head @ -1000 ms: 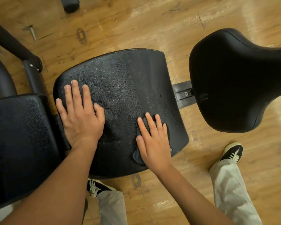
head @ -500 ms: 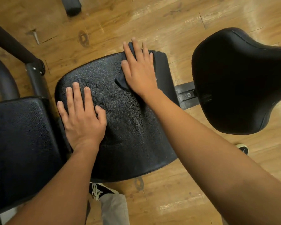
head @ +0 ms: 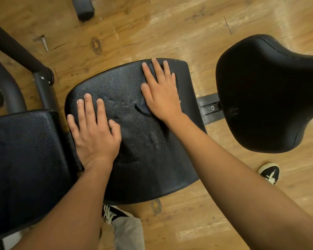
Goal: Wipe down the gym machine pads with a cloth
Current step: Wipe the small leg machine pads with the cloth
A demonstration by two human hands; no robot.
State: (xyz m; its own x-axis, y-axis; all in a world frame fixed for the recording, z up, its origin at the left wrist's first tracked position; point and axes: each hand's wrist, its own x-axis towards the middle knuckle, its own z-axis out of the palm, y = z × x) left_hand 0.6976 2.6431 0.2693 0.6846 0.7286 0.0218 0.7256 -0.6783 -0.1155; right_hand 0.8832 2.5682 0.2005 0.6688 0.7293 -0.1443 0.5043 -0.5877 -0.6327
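Though near the pad (head: 143, 150), saddle seat (head: 260, 96) apart.

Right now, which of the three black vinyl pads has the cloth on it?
The middle black pebbled-vinyl pad: the right hand presses the dark cloth flat on it. The left pad and right saddle-shaped pad show no cloth.

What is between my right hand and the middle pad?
The dark cloth, pressed flat under the right hand onto the middle pad, as the head view shows.
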